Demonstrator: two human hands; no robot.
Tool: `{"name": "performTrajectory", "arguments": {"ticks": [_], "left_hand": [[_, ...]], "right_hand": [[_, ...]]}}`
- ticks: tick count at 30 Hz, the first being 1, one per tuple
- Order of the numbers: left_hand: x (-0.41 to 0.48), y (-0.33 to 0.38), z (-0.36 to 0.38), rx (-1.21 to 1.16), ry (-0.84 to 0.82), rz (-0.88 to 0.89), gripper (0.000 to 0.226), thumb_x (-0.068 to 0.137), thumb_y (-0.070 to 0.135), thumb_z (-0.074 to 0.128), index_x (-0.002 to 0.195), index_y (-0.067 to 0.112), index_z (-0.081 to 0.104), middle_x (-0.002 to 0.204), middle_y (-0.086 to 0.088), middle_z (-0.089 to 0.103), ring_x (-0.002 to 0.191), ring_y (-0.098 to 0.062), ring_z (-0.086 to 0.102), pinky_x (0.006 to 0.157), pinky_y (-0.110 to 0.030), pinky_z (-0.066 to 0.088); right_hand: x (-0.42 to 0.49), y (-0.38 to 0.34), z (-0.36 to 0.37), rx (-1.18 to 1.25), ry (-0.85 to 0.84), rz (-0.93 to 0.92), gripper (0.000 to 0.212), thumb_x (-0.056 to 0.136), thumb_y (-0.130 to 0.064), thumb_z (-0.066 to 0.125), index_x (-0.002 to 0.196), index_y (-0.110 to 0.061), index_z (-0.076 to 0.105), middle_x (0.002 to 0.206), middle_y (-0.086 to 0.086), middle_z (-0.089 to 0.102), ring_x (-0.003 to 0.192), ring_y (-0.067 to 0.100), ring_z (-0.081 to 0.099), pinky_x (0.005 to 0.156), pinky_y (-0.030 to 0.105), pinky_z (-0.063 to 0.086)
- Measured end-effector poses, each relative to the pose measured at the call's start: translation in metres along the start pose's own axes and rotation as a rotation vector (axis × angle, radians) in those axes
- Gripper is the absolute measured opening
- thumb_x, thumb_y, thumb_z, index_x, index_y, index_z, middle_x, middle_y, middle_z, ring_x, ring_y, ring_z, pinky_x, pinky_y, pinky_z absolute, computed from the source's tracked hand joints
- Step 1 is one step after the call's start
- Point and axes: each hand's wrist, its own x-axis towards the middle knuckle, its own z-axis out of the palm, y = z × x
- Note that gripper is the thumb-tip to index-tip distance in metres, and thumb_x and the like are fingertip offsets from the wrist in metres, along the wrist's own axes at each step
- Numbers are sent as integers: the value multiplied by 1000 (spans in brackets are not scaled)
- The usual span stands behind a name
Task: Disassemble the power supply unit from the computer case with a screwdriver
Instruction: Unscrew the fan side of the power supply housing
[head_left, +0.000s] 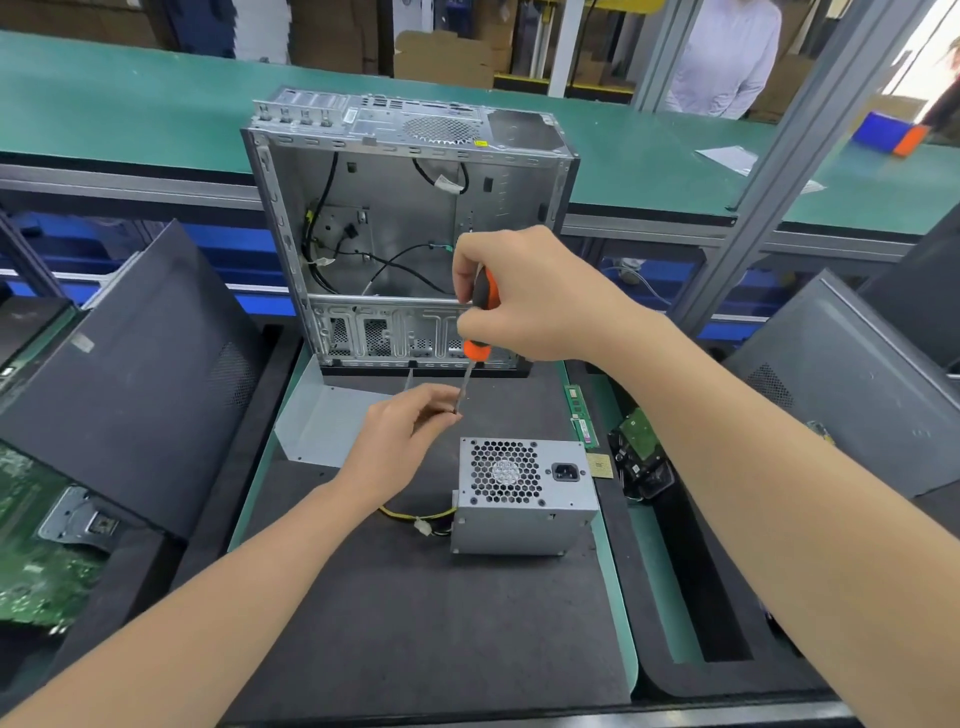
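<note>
— Though it sits off the mat (415, 623), start far left: a green board (31, 545), with a black panel (130, 374) leaning over it.
— And on the mat itself?
— Grey plate (322, 426) at the far left corner. Just right of it is the left hand (400, 441), fingertips pinched on the tip of the screwdriver (477, 351). Anything caught between them is too small to tell.
— The case?
— Case (395, 208) standing at the far edge, open side toward us, loose cables inside. In front of it, the right hand (535, 301) is wrapped round the orange-and-black handle, shaft pointing down.
— The PSU?
— PSU (524, 499) out on the mat, near the right edge, fan grille facing us, wires trailing left. Off that edge: a RAM stick (582, 415) and a drive (641, 457).
</note>
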Motion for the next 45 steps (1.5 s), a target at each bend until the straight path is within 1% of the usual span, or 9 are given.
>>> {"name": "performTrajectory", "arguments": {"ticks": [11,18,22,27,32,35,38,42,45], "left_hand": [[-70,-61,-50,9,334,-374,28,85,9,84,100,27,69,86,12,74,86,-3,69,78,-10,50],[-102,-90,-40,83,217,-504,37,77,9,91,92,32,66,82,12,75,80,-5,69,82,-27,55],[-102,-96,-32,53,175,-552,38,73,13,94,91,34,68,80,16,76,81,-1,65,74,-12,47],[-98,-98,-32,3,144,-611,40,70,18,97,94,35,70,84,16,77,84,-7,63,72,-12,43],[-86,-84,-44,-43,278,-624,8,94,44,72,97,36,71,85,23,77,86,-5,70,88,-28,53],[-63,-55,-47,-69,441,-558,14,103,39,57,97,32,68,84,23,77,89,-12,70,90,-36,50],[-32,-16,-33,-202,312,-400,14,102,24,59,98,33,68,88,17,78,85,-14,69,77,-36,52],[-2,31,7,-216,-64,-180,26,97,7,62,107,28,72,102,16,77,101,-3,70,91,-24,53],[8,48,36,-42,-335,-169,33,91,16,65,118,32,69,115,19,71,105,1,66,92,-26,57]], "right_hand": [[17,-34,36,60,-25,-85,14,78,-20,66,89,-18,59,73,-8,63,65,2,55,57,26,44],[16,-41,50,61,-72,-93,14,79,-21,68,90,-18,60,73,-8,64,69,5,60,63,32,53],[14,-40,52,43,-99,-70,15,80,-21,67,92,-18,60,73,-9,63,63,-1,59,62,34,52],[9,-40,52,40,-90,-36,15,79,-21,68,91,-20,60,68,-9,62,62,1,56,58,31,49],[0,-36,44,47,-50,5,13,81,-21,67,92,-20,60,75,-8,65,69,3,60,63,32,51],[-6,-30,33,20,5,30,12,80,-20,66,91,-19,60,74,-10,63,72,4,57,60,29,43],[-14,-21,20,-14,64,70,12,80,-22,65,90,-18,59,75,-10,62,73,5,55,62,31,45],[-29,-5,10,-89,95,132,13,80,-21,64,90,-17,57,72,-10,56,73,5,47,65,36,47],[-44,8,5,-120,102,198,12,80,-22,65,88,-17,56,71,-8,56,71,10,51,72,43,53]]}}
